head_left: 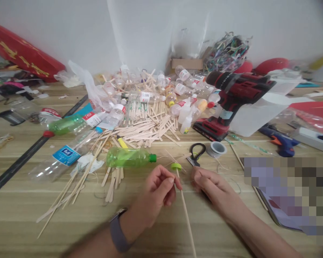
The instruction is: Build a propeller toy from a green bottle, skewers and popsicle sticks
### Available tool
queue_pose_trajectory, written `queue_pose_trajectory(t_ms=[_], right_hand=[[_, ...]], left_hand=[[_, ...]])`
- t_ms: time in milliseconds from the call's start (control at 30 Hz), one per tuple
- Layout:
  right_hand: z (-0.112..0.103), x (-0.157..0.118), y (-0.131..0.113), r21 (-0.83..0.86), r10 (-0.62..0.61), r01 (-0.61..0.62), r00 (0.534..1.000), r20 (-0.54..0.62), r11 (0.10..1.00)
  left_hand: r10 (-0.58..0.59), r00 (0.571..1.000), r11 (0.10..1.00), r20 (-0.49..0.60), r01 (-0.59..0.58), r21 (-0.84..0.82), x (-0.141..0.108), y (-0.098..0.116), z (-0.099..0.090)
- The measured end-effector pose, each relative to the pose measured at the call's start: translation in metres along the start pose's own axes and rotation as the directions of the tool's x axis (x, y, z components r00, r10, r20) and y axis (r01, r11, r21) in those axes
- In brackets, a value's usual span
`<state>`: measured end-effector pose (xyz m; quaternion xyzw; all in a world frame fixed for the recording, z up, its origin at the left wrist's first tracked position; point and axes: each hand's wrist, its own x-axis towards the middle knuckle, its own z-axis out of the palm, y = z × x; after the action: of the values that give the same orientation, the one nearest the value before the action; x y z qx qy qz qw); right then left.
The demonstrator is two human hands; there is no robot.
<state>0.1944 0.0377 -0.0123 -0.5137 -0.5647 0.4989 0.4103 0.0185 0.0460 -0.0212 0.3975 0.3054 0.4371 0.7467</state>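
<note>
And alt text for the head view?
A left hand curls at a thin wooden stick tipped with a lime plastic cap; the right hand is near black-handled scissors. Beyond are a translucent green plastic bottle and a black-red drill.

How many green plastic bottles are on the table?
2 visible: a green bottle just beyond the left hand, and a second bottle farther left and back. The heap behind might hide others.

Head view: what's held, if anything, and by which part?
Left hand: fingertips at the stick, just below the lime cap; can't tell if gripped. Right hand: curled, any hold hidden.
</note>
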Motion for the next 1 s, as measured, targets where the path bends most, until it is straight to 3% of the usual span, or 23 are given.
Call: queue_pose_trajectory(t_ms=[67,133,233,300,433,567,733,833,1000], right_hand=[[0.005,-0.001,-0.001,0.284,0.012,-0.034,0.997,0.079,0.958],[0.009,-0.001,-0.001,0.518,0.053,-0.146,0.98,0.192,0.843],[0.013,-0.002,0.001,0.638,0.095,-0.297,0.939,0.332,0.711],[0.014,-0.004,0.004,0.636,0.099,-0.307,0.935,0.341,0.708],[0.014,-0.006,0.008,0.473,0.044,-0.175,0.96,0.276,0.863],[0.013,-0.007,0.006,0.117,-0.009,-0.02,0.97,0.242,0.993],[0.015,-0.011,0.001,-0.188,-0.143,0.172,0.976,0.162,0.967],[0.016,-0.013,0.002,-0.245,-0.191,0.23,0.966,0.173,0.942],[0.016,-0.013,0.003,-0.267,-0.217,0.26,0.959,0.181,0.928]], left_hand=[[-0.027,1.0,0.999,0.009,0.027,-0.018,0.001,-0.001,0.0],[-0.05,0.998,0.999,0.031,0.05,-0.017,0.002,-0.003,0.0],[-0.061,0.995,0.998,0.08,0.059,0.026,0.002,-0.004,-0.002],[-0.061,0.991,0.993,0.117,0.048,0.106,0.0,-0.002,-0.004],[-0.08,0.986,0.938,0.148,0.024,0.345,-0.004,0.002,-0.005],[-0.047,0.985,0.789,0.163,-0.064,0.612,-0.008,0.008,-0.004],[-0.007,0.983,0.625,0.182,-0.138,0.769,-0.012,0.011,-0.001],[0.004,0.985,0.558,0.17,-0.143,0.817,-0.014,0.011,0.001],[-0.003,0.984,0.526,0.179,-0.151,0.837,-0.015,0.012,0.003]])
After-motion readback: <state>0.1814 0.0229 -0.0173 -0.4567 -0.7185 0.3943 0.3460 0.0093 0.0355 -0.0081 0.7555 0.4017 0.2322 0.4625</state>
